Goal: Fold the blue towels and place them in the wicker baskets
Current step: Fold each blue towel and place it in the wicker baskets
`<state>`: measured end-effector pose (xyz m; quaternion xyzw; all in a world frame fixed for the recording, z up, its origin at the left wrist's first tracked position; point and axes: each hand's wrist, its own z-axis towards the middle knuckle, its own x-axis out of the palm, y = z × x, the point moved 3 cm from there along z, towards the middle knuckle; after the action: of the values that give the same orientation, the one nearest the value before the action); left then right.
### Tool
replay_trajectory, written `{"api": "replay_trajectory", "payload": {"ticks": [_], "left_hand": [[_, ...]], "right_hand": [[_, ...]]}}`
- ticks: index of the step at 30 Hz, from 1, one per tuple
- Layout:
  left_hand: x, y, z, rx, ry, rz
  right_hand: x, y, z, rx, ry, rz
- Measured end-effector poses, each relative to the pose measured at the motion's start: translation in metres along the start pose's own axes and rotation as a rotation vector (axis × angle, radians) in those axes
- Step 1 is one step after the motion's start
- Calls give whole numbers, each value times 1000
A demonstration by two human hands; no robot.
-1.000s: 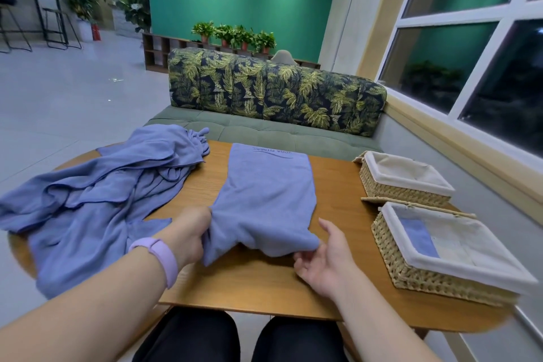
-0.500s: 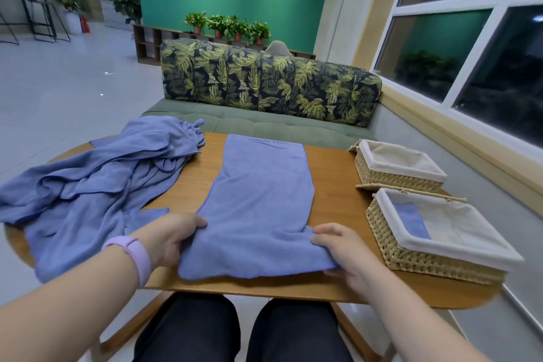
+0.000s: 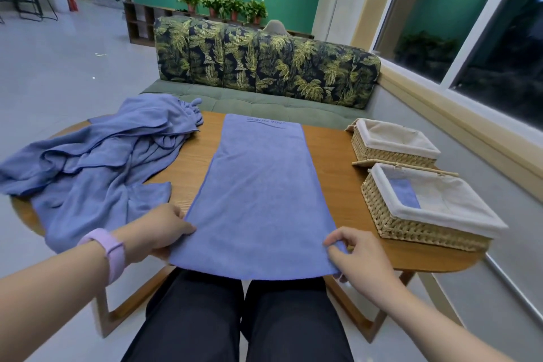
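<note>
Two hands on the near end of one towel [image 3: 261, 185], which lies flat lengthwise down the middle of the table [image 3: 335, 173], far end with the printed logo near the sofa [image 3: 264, 67], near end hanging slightly off the table edge over the lap. Left hand [image 3: 158, 229] pinches the near-left corner, fingers curled over the cloth. Right hand [image 3: 355, 256] pinches the near-right corner between thumb and fingertips. Pile of unfolded towels [image 3: 97, 161] sits bunched on the left, partly draped off the table, touching nothing of the flat towel as far as I can tell. Near basket [image 3: 423, 226] already has one folded towel [image 3: 404, 192] in it; far basket [image 3: 390, 147] looks empty, though its floor is only partly visible. Likely step: bring the near end up to the far end for the first fold. Risks: uneven lift from the two corners gives a skewed fold and misaligned edges; a light pinch could let one corner slip mid-fold; the overhang could drag the cloth toward the lap if grip is released; a wide sweep on the left could catch the pile and pull it further off the table.
</note>
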<state>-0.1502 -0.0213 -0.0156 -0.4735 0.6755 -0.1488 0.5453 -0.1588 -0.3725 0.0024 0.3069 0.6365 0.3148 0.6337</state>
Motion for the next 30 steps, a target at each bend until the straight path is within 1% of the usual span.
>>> {"api": "replay_trajectory", "payload": {"ticks": [2,5,7,9,11,12,14,16,17,18,19,20,22,24,27,30], "left_hand": [[0,1,0,21,-14,51],[2,4,-4,-5,69,-5],[0,7,-8,0,94,-11],[-2,10,-11,80,89,47],[-4,15,-15,207,79,225],[-5,19,-17,288,41,355],[-7,27,-22,505,-122,615],[-9,28,-32,831,-302,805],[-9,27,-38,1002,-326,892],[-8,29,-44,1153,-304,967],[-8,32,-47,1276,-251,1027],[-8,37,-47,1355,-195,1081],[-8,49,-39,1396,-139,1202],[-6,57,-29,1358,-154,1252],[-2,54,-26,1307,-146,1105],[-2,49,-28,1322,-128,928]], "right_hand": [[3,-7,-4,32,37,-22],[3,-19,-7,95,110,-61],[0,-26,-8,111,145,-68],[-2,-33,-8,61,157,-124],[-4,-36,-9,-58,152,-232],[-4,-37,-10,-134,163,-294],[-4,-40,-15,-300,225,-473],[-5,-41,-20,-487,253,-775],[-5,-40,-22,-589,232,-891],[-5,-37,-24,-686,200,-965],[-3,-36,-25,-768,164,-1011],[-1,-37,-25,-842,123,-1037],[3,-47,-20,-928,40,-1057],[8,-58,-13,-974,-18,-1075],[9,-62,-7,-1037,-68,-1059],[6,-58,-4,-1034,-89,-948]]}}
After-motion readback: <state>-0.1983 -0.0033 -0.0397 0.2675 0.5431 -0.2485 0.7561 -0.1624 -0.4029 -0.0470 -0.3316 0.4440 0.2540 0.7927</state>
